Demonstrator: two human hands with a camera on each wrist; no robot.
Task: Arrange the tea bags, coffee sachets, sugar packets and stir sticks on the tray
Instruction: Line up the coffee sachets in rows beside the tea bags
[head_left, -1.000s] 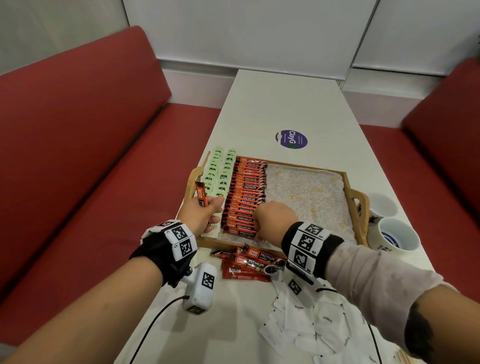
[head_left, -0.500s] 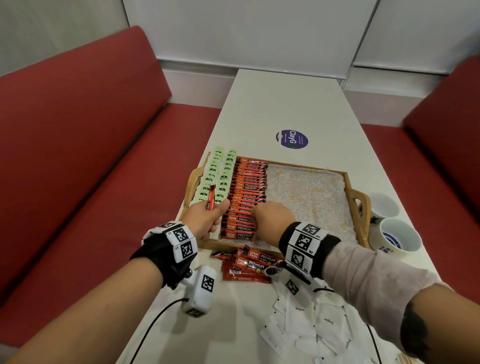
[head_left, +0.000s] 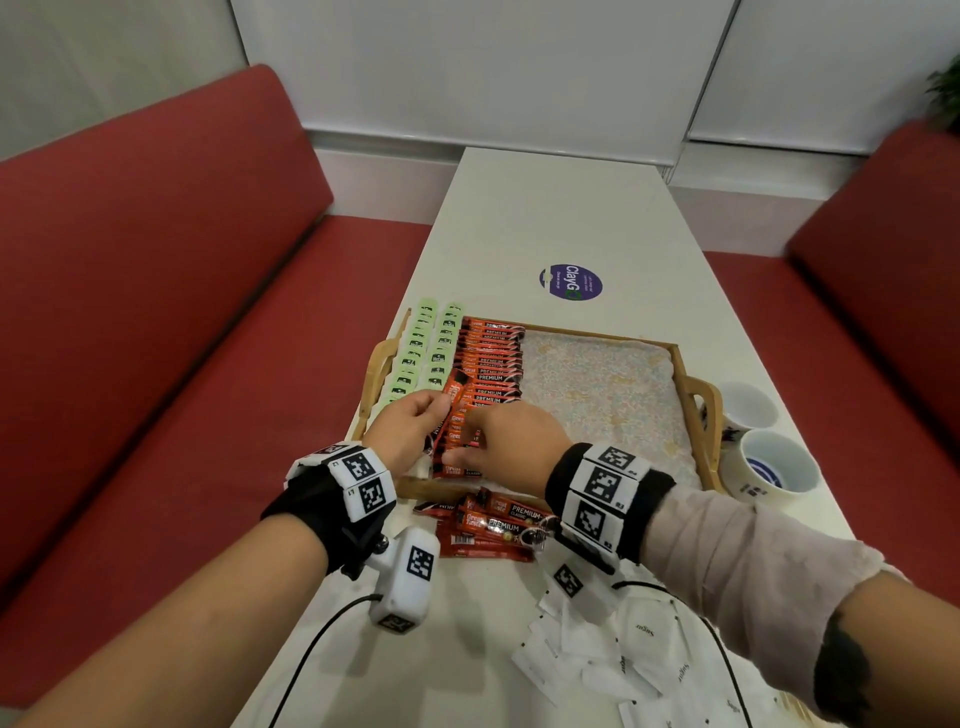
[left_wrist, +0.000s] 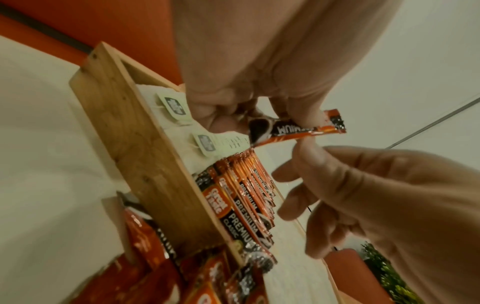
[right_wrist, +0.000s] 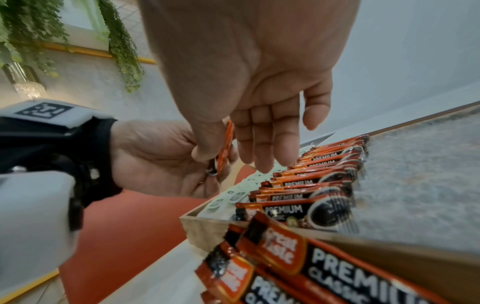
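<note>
Your left hand (head_left: 410, 431) pinches one coffee sachet (left_wrist: 293, 129) between thumb and fingers (left_wrist: 215, 121), holding it just above the near end of the wooden tray (head_left: 696, 395), at about 7 o'clock of the tray's floor. Your right hand (head_left: 511, 444) reaches in from 5 o'clock with its fingers (right_wrist: 262, 144) nearly straight and loosely spread; its thumb seems to meet the sachet, though whether it grips you cannot tell from these views. The sachet looks light, thin and glossy, so expect it to flex and slide: take it near one sealed end, where the foil is flat and stiff, rather than at the powder-filled middle. The row of coffee sachets (head_left: 491, 364) already fills the tray from 12 to 6 o'clock beside two columns of green tea bags (head_left: 426, 353) at 9 o'clock, and overlaps like shingles, so a careless drop could nudge neighbours askew. More loose sachets (head_left: 493, 525) lie on the counter (head_left: 545, 208) just at 6 o'clock of the tray, and white sugar packets (head_left: 623, 654) are scattered further toward you. Two mugs (head_left: 769, 457) stand at 3 o'clock.
</note>
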